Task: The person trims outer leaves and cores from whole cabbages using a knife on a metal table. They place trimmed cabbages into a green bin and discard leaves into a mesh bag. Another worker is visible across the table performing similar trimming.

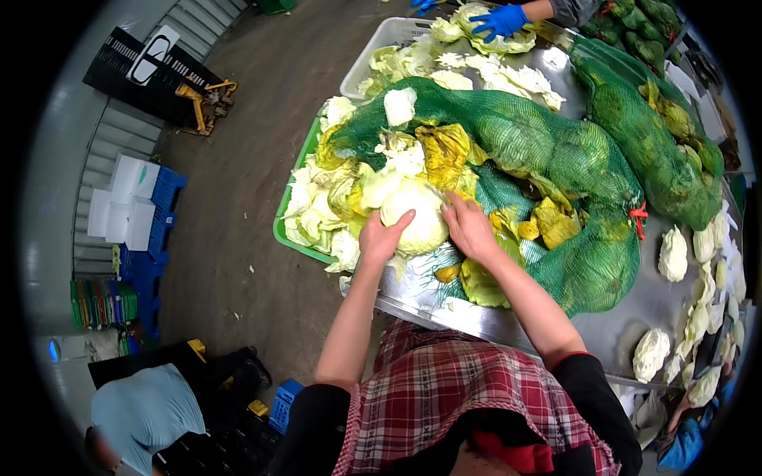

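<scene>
A pale, round cabbage head (415, 219) sits between my hands at the near edge of the metal table. My left hand (383, 238) grips its left side, the thumb over its top. At its right side, my right hand (467, 225) has bent fingers by a thin dark edge, perhaps a blade; whether it holds a tool is unclear. Loose pale and yellowed cabbage leaves (443, 156) lie just beyond. A green-rimmed crate (283, 220) heaped with leaves is at the left. A green mesh sack (527, 143) of cabbages curves across the table from behind the head to the right.
A second mesh sack (655, 140) lies further right, and peeled heads (673, 254) rest on the steel table (601, 339). A co-worker's blue-gloved hand (501, 22) touches leaves near a white crate (357, 62). A person in light blue (146, 410) bends over at lower left.
</scene>
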The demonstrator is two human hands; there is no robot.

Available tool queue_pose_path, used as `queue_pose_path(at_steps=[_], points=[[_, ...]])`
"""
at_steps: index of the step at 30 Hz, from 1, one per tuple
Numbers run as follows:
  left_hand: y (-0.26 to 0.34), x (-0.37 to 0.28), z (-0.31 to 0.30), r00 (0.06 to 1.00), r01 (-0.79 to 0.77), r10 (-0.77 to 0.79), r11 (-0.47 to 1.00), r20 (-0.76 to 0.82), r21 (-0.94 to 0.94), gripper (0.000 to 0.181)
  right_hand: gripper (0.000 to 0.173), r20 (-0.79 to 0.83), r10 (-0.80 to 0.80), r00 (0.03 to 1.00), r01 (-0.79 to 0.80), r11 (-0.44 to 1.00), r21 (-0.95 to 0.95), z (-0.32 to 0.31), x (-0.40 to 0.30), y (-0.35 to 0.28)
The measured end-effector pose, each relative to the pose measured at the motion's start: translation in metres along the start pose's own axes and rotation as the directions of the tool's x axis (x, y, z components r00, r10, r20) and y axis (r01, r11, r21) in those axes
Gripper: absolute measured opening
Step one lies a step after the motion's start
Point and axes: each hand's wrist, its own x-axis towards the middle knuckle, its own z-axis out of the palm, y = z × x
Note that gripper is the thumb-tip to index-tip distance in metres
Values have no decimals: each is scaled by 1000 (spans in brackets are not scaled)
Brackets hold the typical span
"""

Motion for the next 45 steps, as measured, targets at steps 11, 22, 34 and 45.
queue_pose_path(at_steps=[11, 22, 34, 45], points=[[8, -13, 26, 985, -55, 48, 998, -167, -41, 73, 37, 73, 198, 978, -206, 969, 138, 11, 17, 50], [-16, -26, 10, 985, 78, -168, 655, -44, -752, 51, 34, -33, -20, 999, 28, 967, 254, -52, 7, 8], [40, -21, -63, 963, -246, -4, 383, -268, -890, 47, 57, 48, -42, 998, 11, 854, 520, 20, -44, 1], [34, -39, -37, 989, -133, 8, 439, -144, -889, 48, 38, 255, 283, 925, -331, 928, 169, -48, -112, 79]])
